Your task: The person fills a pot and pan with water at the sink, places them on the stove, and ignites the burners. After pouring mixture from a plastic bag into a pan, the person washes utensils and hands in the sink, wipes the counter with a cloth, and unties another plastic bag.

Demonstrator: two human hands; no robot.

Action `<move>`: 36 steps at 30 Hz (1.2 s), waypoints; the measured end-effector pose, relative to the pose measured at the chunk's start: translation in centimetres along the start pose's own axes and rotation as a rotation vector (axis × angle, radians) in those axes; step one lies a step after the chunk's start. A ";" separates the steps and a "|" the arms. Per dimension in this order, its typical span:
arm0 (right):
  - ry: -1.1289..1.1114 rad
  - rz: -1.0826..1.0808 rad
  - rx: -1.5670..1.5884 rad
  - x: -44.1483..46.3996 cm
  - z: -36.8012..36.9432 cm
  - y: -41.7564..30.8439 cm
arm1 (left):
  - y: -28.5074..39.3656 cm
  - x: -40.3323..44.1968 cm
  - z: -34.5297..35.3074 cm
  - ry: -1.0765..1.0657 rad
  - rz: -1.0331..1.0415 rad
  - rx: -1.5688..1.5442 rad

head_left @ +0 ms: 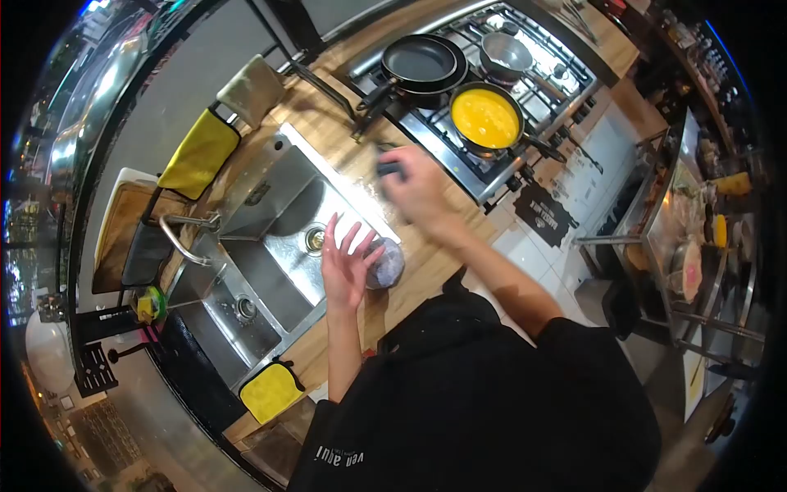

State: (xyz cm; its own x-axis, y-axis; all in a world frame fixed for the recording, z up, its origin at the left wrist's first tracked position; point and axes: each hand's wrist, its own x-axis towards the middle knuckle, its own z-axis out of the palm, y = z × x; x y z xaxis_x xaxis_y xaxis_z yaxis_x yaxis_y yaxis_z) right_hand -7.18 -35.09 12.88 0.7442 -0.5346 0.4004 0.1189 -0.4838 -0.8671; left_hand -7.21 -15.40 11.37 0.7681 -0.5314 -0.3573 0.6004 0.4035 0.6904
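My left hand [344, 266] is raised at the edge of the steel sink [283, 209], palm up with its fingers spread. Right beside its fingers sits a rounded, greyish-purple thing [387, 266], perhaps a bowl or a wrapped bundle; I cannot tell whether they touch. Over the wooden counter, my right hand [420, 187] is closed around a small black object [391, 168] that looks like a handle. Motion blurs this hand, and the rest of the object cannot be made out.
On the gas stove [418, 131], a pan of yellow liquid [485, 117] stands near stacked black pans [420, 60] and a metal pot [506, 54]. A faucet [182, 242] arches over the sink. Yellow cloths [201, 154] hang behind, and another yellow cloth [271, 392] lies at the near corner.
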 end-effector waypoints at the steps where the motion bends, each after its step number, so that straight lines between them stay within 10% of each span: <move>1: -0.070 0.041 0.115 -0.3 4.1 -0.8 | 1.7 1.0 0.5 -0.059 -0.050 -0.168; 5: -0.108 0.034 0.199 -4.5 17.4 -6.3 | 4.1 8.0 -10.2 -0.277 0.235 -0.442; 11: -0.501 -0.290 -0.531 -6.4 25.9 -3.7 | 4.7 7.2 -16.4 -0.097 0.401 -0.379; 17: -0.620 0.428 -0.194 -7.7 31.7 2.3 | 4.2 10.1 -22.4 0.275 -0.096 -0.307; 19: -0.708 0.030 -0.444 -8.1 32.3 4.9 | 2.3 11.5 -23.6 0.331 -0.090 -0.211; 23: -0.838 0.290 -0.455 -7.6 29.7 3.9 | 0.9 11.0 -21.8 0.398 -0.158 -0.097; 27: -0.693 0.719 -0.397 -7.8 30.3 3.7 | -0.7 11.8 -24.1 0.206 -0.233 -0.255; 36: -0.266 0.593 -0.310 -12.4 30.6 4.2 | -1.3 7.6 -21.7 -0.103 -0.201 -0.411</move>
State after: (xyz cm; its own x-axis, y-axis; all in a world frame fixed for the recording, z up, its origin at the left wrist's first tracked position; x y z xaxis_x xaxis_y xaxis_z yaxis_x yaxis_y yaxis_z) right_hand 4.17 -9.30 -4.77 0.7653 -0.6006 -0.2314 -0.5173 -0.3600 -0.7764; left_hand 2.66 -3.84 -5.88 0.6140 -0.6920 -0.3795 0.7893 0.5356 0.3004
